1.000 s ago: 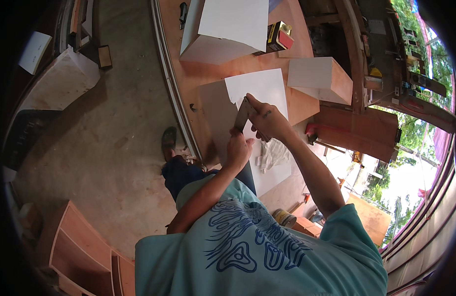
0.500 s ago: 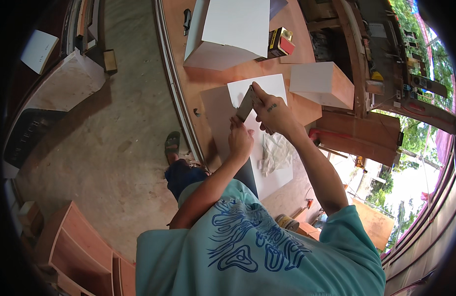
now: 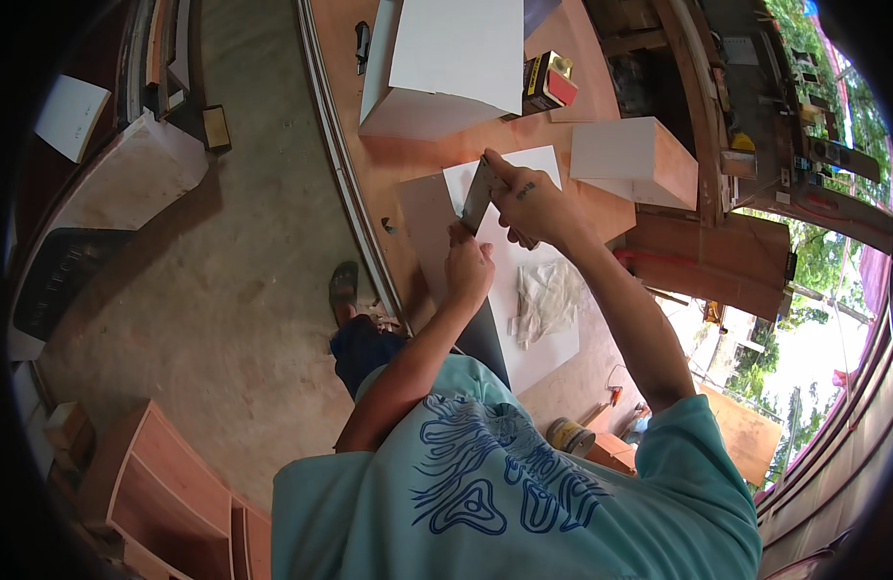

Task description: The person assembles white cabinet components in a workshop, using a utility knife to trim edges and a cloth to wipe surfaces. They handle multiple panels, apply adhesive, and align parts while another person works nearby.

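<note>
My right hand (image 3: 535, 208) is closed around a flat grey putty scraper (image 3: 477, 198), its thumb along the upper end of the blade. My left hand (image 3: 469, 267) is closed, fingertips at the blade's lower corner; what they pinch, if anything, is hidden. A small dark smear shows at that corner. Both hands are over a white box-like piece (image 3: 545, 360) with a greyish shaded side (image 3: 425, 217). On its white face, just below my right hand, lies a crumpled whitish cloth (image 3: 545, 302).
A large white box (image 3: 456, 48) stands on the wooden worktop (image 3: 408, 155), beside a black cutter knife (image 3: 362, 46) and a dark carton (image 3: 543, 82). A smaller white box (image 3: 615, 155) is at the right. A wooden shelf unit (image 3: 166, 483) stands lower left; a tin (image 3: 570, 437) stands lower right.
Both hands and the scraper have shifted slightly; the blade stands a little more upright. The whole view has moved a little. The grips look the same.
</note>
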Demonstrator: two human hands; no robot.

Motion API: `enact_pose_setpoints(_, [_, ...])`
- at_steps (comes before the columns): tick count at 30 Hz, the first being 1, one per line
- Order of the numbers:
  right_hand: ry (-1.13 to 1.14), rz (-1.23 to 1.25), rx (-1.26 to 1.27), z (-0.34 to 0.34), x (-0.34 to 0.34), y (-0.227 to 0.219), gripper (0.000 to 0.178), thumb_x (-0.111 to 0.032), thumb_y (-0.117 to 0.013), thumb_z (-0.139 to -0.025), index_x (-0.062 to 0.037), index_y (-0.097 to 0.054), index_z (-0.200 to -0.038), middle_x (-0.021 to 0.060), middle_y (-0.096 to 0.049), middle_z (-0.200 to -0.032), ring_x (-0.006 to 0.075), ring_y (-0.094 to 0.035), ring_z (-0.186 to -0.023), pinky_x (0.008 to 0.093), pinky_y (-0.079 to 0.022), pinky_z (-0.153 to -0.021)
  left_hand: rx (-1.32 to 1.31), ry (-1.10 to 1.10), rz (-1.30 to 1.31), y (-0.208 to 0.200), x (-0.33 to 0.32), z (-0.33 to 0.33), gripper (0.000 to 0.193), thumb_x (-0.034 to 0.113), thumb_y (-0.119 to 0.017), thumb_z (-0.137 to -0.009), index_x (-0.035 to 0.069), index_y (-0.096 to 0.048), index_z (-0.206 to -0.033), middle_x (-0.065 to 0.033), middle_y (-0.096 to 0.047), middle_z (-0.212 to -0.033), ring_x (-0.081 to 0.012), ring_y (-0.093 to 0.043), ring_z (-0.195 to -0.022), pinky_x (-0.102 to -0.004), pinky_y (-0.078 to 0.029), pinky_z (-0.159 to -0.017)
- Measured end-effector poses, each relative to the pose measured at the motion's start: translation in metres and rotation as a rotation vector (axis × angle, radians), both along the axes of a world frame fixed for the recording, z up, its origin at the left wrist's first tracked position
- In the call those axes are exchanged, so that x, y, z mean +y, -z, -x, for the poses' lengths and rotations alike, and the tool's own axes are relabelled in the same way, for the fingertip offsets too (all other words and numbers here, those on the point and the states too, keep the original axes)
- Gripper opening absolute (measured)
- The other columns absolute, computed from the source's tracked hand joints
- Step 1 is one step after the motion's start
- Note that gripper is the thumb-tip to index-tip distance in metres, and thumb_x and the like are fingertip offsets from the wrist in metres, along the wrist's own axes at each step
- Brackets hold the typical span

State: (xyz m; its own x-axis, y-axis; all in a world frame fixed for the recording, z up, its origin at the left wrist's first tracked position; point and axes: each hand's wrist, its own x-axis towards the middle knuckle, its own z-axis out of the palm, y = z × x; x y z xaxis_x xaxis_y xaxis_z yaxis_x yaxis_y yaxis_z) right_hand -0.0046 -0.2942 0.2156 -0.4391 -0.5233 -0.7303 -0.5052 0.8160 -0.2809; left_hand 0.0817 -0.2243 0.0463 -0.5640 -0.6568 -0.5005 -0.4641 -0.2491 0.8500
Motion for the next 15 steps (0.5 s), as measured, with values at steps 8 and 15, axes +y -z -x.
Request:
enact_pose_setpoints(8, [-0.075,0.066,-0.037,0.011,-0.011,0.031,0.054,-0.012,-0.036,-0.091,-0.0127,-0.035,-0.145,0.0105,-0.062,-0.068,0.0168,-0.061,-0.049,0.0305,-0.050,-0.044,0.031,-0.065,0.237,0.036,0.010,0.014,0.052,0.016,-0.061,-0.087,-0.017,-0.038,-0.120,-0.0342,-0.061,-0.103,-0.0439,-0.063,-0.092,-0.0490,-0.048,-0.083])
enact_pose_setpoints(15, [-0.041,0.080,-0.106,0.020,-0.022,0.037,0.049,-0.020,-0.039,-0.093,-0.0121,-0.040,-0.142,0.0097,-0.062,-0.067,0.0173,-0.063,-0.051,0.0307,-0.053,-0.046,0.178,-0.030,-0.271,0.025,-0.014,0.011,0.047,0.012,-0.060,-0.088,-0.018,-0.036,-0.116,-0.0367,-0.055,-0.109,-0.0448,-0.057,-0.104,-0.0484,-0.046,-0.085])
